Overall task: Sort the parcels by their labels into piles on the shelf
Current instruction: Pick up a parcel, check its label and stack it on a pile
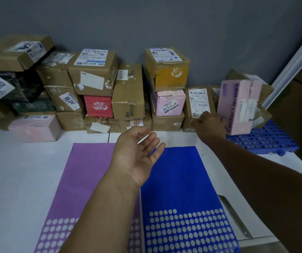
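Two hands are out over the white shelf [18, 161], and only one of them has anything in it. The right hand [210, 125] is stretched to the far right and grips the lower edge of a pink carton printed "Contact Lenses" [237, 106], holding it upright and a little tilted, clear of the blue perforated pallet [267, 139] beneath it. Its fingers are hidden behind the carton, so I can't say how tightly they close, but the box is plainly carried by that hand. The left hand [139, 154] hangs palm-up in the middle, fingers loosely spread, empty.

Along the grey wall the unsorted parcels stand stacked: a brown box marked "3-1" [199, 105] just beside the right hand, a small pink box with a "53-3" sticker [170, 103] under a yellow-sided carton [166, 68], and a red box [98, 105] further left. Nearer the person lie a purple mat [84, 179] and a blue mat [179, 179], side by side and both bare, which I take to be where the piles will go.

So it looks like the pick-up step, with sorting barely begun. Next the pink carton wants turning so its white label faces the person, probably with the free left hand steadying it, then setting down on whichever mat the label calls for.
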